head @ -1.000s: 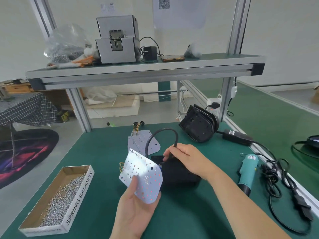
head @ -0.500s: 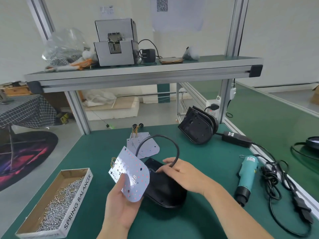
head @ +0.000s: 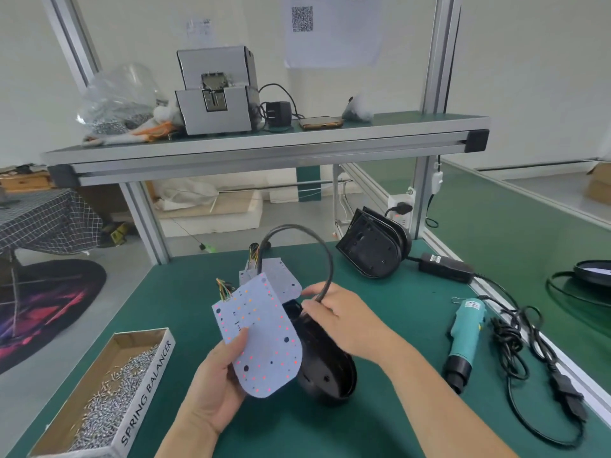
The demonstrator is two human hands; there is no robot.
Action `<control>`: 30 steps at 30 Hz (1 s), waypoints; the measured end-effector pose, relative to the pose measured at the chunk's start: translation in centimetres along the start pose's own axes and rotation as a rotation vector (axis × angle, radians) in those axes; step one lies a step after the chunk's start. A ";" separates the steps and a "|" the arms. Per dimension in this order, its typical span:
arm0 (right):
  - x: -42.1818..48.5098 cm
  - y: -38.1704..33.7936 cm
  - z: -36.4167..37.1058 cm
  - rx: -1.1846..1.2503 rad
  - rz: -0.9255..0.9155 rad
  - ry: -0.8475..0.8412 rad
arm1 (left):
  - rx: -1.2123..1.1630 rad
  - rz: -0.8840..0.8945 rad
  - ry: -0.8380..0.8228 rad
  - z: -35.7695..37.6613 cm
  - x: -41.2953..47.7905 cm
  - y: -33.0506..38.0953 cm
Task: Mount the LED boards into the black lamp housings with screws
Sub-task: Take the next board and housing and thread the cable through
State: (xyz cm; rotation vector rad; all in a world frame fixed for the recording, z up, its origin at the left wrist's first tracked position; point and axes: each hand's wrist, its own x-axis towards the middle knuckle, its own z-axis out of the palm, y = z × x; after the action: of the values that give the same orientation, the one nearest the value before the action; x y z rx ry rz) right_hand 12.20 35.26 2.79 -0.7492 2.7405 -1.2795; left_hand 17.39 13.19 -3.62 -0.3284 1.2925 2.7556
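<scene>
My left hand (head: 213, 388) holds a white LED board (head: 261, 342) with coloured wires at its top, tilted up over the green mat. Just right of it a black lamp housing (head: 325, 368) is tipped on the mat, partly hidden by the board. My right hand (head: 344, 317) grips the housing's black cable (head: 317, 246), which loops up above it. More LED boards (head: 281, 276) lie stacked behind. Several black housings (head: 373, 249) lean together at the back right. A cardboard box of screws (head: 109, 401) sits at the front left.
A teal electric screwdriver (head: 464, 338) lies at the right with its tangled black cord (head: 525, 352) and power adapter (head: 444, 267). An aluminium shelf (head: 264, 150) overhead carries a screw feeder (head: 216, 94), a bag and a phone. Frame posts stand at the mat's back corners.
The housing has been tipped up and slid toward me. My right hand shifted from the housing's top to the cable. The LED board turned more upright and nearer the housing.
</scene>
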 end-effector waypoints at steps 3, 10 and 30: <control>0.2 0.9 0.1 0.119 0.144 0.064 | -0.034 -0.023 0.003 0.1 0.1 0.2; 0.8 0.1 3.2 0.098 0.191 0.166 | -0.008 0.049 0.112 1.0 -0.2 -2.3; 0.8 -1.9 -1.7 0.447 0.018 0.227 | 0.214 0.035 -0.059 1.7 0.2 2.7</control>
State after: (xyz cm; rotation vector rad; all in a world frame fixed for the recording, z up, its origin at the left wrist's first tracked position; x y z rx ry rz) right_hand 11.91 35.10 5.49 -0.5634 2.4486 -1.9822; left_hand 16.50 12.77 -0.63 -0.2079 1.5728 2.5998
